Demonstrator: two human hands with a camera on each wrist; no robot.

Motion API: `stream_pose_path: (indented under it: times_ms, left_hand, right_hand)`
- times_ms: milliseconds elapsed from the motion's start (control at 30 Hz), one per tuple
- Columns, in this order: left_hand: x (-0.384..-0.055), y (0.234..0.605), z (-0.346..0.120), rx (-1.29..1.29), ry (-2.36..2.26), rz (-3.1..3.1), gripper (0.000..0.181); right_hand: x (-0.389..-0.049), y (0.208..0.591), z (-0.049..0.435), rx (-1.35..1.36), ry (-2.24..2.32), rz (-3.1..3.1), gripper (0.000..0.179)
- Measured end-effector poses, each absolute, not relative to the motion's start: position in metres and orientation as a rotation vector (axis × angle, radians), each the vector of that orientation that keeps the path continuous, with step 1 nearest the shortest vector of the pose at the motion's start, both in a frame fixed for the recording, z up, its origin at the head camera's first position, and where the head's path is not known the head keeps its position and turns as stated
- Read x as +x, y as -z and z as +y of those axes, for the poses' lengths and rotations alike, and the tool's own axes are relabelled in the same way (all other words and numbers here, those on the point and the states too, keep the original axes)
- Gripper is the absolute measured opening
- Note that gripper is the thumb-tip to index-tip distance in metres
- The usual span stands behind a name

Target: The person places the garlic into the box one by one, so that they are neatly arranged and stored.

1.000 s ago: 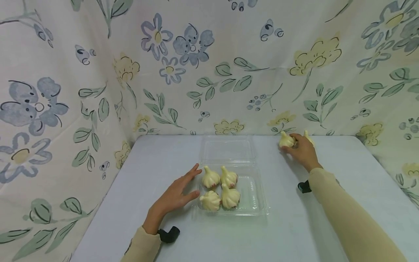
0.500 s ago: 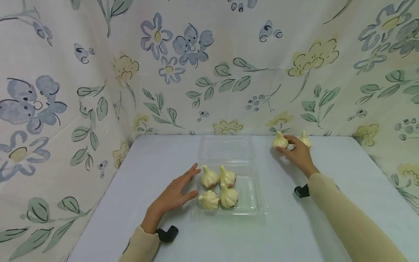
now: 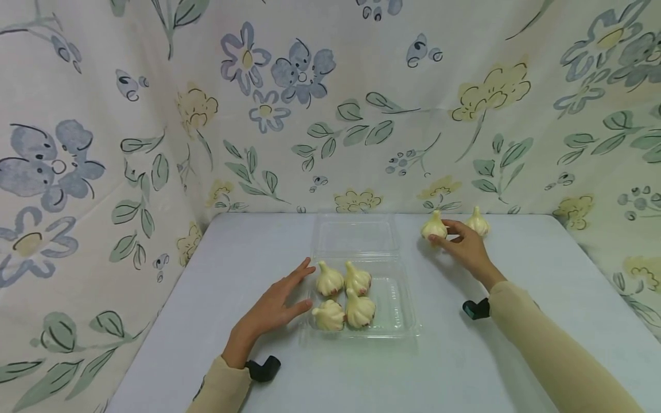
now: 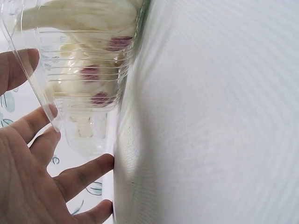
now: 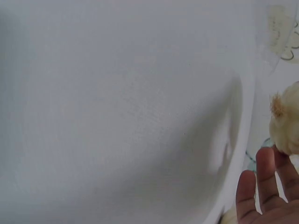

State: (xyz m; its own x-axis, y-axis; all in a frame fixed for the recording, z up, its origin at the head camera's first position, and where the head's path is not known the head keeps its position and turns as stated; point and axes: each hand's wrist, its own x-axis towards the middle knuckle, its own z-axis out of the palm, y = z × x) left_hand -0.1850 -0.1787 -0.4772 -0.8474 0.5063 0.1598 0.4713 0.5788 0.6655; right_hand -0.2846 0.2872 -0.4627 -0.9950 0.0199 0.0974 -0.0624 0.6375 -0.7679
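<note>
Between thumb and fingers, my right hand (image 3: 467, 249) pinches a garlic bulb (image 3: 434, 227) at the back right of the table; in the right wrist view the held bulb (image 5: 286, 121) shows its root end, raised off the surface. Behind that hand another garlic bulb (image 3: 477, 222) stands on the table. A clear plastic clamshell box (image 3: 395, 304) lies with its lid (image 3: 356, 236) folded back. Several garlic bulbs (image 3: 330, 281) fill its left part. My left hand (image 3: 276, 307) is spread at the box's left side, fingertips touching its rim in the left wrist view and other fingers on the table.
The white table (image 3: 465, 367) ends at a floral curtain (image 3: 320, 160) behind and to the left. Inside the box, the right part shows its bare ribbed base. Each wrist wears a black camera mount (image 3: 264, 369).
My right hand has carried the garlic bulb leftward and slightly nearer, away from the other bulb, which now shows more fully. The left hand stays at the box.
</note>
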Motion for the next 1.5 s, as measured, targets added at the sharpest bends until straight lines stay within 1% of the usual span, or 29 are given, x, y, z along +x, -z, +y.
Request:
stream_pose_path:
  times_ms: [267, 500, 867, 1500]
  left_hand:
    - [-0.186, 0.479, -0.180, 0.856, -1.135, 2.747, 0.069]
    - [-0.187, 0.482, -0.179, 0.831, -1.133, 2.749, 0.069]
    - [-0.186, 0.480, -0.180, 0.862, -1.145, 2.751, 0.069]
    - [-0.186, 0.480, -0.179, 0.872, -1.152, 2.752, 0.069]
  right_hand:
    - [-0.277, 0.462, 0.282, 0.040, -1.320, -2.762, 0.069]
    - [-0.270, 0.459, 0.278, 0.098, -1.337, -2.768, 0.069]
    - [-0.257, 0.453, 0.270, 0.171, -1.325, -2.774, 0.070]
    - [-0.244, 0.445, 0.256, 0.234, -1.369, -2.766, 0.062]
